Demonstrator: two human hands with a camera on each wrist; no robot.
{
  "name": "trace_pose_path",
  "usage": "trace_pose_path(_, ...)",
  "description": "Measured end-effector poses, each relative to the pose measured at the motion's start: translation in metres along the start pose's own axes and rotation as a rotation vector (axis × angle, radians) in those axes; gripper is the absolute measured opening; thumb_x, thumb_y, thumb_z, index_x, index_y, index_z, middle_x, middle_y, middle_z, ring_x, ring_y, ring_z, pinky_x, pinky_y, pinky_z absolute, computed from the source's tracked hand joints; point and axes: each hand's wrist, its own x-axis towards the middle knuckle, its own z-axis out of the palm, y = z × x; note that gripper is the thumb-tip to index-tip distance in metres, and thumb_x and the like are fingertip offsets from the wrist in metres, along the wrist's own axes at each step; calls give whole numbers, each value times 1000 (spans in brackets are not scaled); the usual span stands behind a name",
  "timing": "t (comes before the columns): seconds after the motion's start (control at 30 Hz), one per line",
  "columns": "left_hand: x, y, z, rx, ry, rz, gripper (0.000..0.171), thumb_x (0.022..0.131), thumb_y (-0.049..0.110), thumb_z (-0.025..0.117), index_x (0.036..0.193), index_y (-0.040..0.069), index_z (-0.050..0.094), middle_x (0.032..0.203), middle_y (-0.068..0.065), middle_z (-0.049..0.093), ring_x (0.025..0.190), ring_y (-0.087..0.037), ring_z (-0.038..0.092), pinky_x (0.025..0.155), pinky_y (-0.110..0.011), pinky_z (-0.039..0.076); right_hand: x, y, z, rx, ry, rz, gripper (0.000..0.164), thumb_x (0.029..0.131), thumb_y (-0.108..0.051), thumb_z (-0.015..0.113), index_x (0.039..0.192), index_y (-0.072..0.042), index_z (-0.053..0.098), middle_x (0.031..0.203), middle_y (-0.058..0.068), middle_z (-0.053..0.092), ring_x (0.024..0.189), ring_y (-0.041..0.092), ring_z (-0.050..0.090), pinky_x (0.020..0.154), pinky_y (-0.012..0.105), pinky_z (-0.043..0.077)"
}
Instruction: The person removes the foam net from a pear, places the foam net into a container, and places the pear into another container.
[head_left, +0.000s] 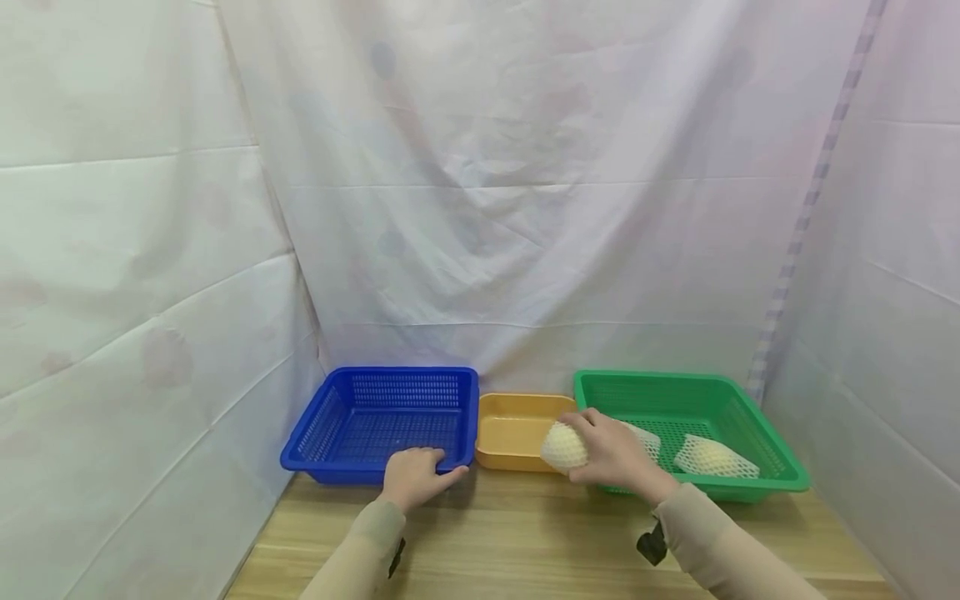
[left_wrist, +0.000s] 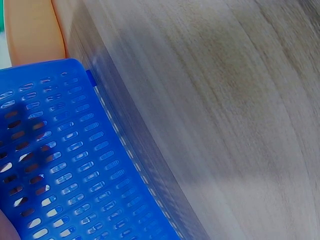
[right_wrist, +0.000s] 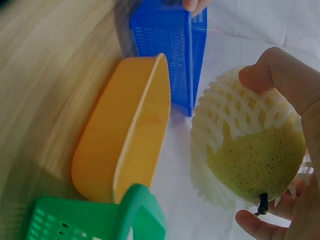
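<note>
In the head view my right hand (head_left: 617,454) holds a pear (right_wrist: 255,160) just in front of the orange tray, near the green basket's left side. A white foam net (right_wrist: 245,112) covers part of the pear; its yellow-green speckled skin and dark stem show in the right wrist view. My left hand (head_left: 412,477) grips the front rim of the blue basket (head_left: 468,417), its fingers hooked over the edge and the thumb pointing right. Inside the green basket (head_left: 780,446) lie more fruits in foam nets (head_left: 716,458), one partly behind my right hand.
Between the two baskets sits a shallow orange tray (head_left: 517,454). All three containers stand along the back of a wooden table (head_left: 525,533). White cloth (head_left: 480,208) hangs behind and on both sides.
</note>
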Motion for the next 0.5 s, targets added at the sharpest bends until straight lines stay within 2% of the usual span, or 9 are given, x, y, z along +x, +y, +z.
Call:
trace_pose_path(0.23, 0, -1, 1, 4, 1, 3, 79, 80, 82, 41, 106, 15, 76, 95, -3, 73, 81, -23, 69, 59, -37, 52, -5, -6, 11, 13, -47, 23, 83, 61, -38, 85, 135, -23, 52, 117, 4, 57, 91, 21, 58, 66, 38, 49)
trace_pose_path(0.4, 1, -2, 3, 6, -4, -1, 75, 81, 79, 45, 106, 15, 75, 96, -3, 73, 82, -23, 69, 59, -37, 52, -9, -9, 19, 28, -59, -22, 81, 60, -34, 86, 133, -21, 53, 114, 2, 57, 88, 20, 59, 67, 39, 49)
trace_pose_path(0.5, 1, -2, 3, 8, -6, -2, 75, 81, 79, 45, 106, 15, 75, 96, -3, 73, 82, -23, 69, 60, -38, 52, -12, -10, 24, 28, -73, -36, 79, 61, -33, 84, 133, -21, 54, 113, -1, 56, 84, 15, 57, 64, 34, 47)
